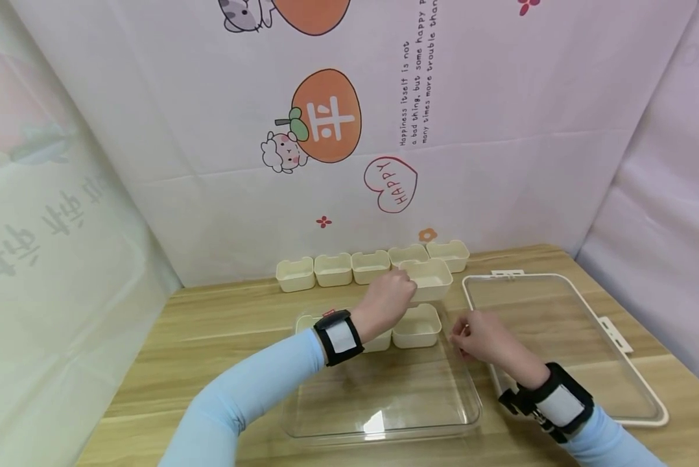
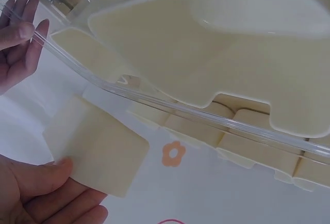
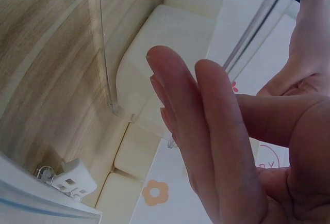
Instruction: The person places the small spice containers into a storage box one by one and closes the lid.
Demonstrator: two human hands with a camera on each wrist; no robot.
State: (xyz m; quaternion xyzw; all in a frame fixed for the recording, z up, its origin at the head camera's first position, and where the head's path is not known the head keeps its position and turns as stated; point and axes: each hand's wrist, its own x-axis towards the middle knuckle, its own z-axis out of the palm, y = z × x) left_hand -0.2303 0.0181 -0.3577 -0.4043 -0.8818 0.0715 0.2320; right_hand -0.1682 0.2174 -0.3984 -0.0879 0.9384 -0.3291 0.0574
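Observation:
My left hand (image 1: 386,301) pinches a small cream plastic bin (image 1: 431,280) by its side, holding it raised above the back of the clear box (image 1: 384,428). The left wrist view shows the thumb on the wall of this held bin (image 2: 98,146). Inside the box, along its back, stand cream bins, one of them a bin (image 1: 416,329) at the right; my left arm partly hides the others. Beside the box's right wall is my right hand (image 1: 484,337). Its fingers (image 3: 227,141) are fairly straight in the right wrist view, near the clear rim, with nothing held.
Several more cream bins (image 1: 333,269) stand in a row against the printed backdrop cloth (image 1: 221,194). To the right, a clear lid (image 1: 559,324) with a white border and clips lies on the wooden table (image 1: 151,383). White cloth hangs at both sides.

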